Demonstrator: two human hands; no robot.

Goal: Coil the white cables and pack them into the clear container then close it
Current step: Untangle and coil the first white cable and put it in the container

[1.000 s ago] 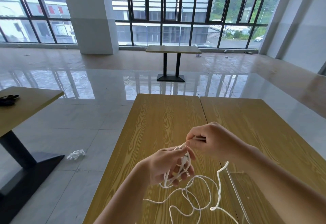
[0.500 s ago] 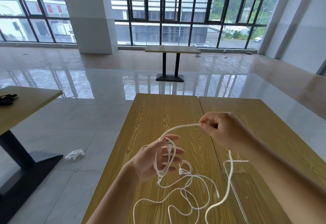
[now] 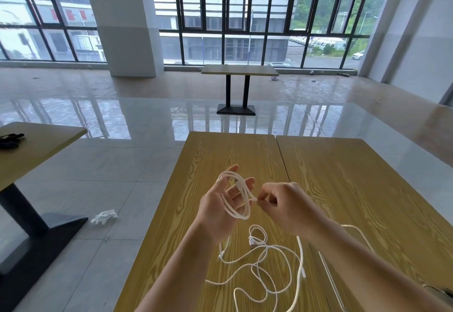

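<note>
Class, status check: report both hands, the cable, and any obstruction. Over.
Left hand open, white cable looped around fingers. Right hand pinching cable. Clear container untouched. No obstruction.

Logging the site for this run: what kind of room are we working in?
Probably an unfurnished commercial hall or canteen space: a full wall of tall windows, a glossy tiled floor, and sparse wood-top tables on black pedestals, with scraps of litter about.

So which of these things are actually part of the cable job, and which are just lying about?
Part of the job:
- white cable looped round the left hand
- right hand pinching it
- loose cables on the table
- clear container

Just lying about:
- crumpled plastic on the floor
- black object on the side table
</note>
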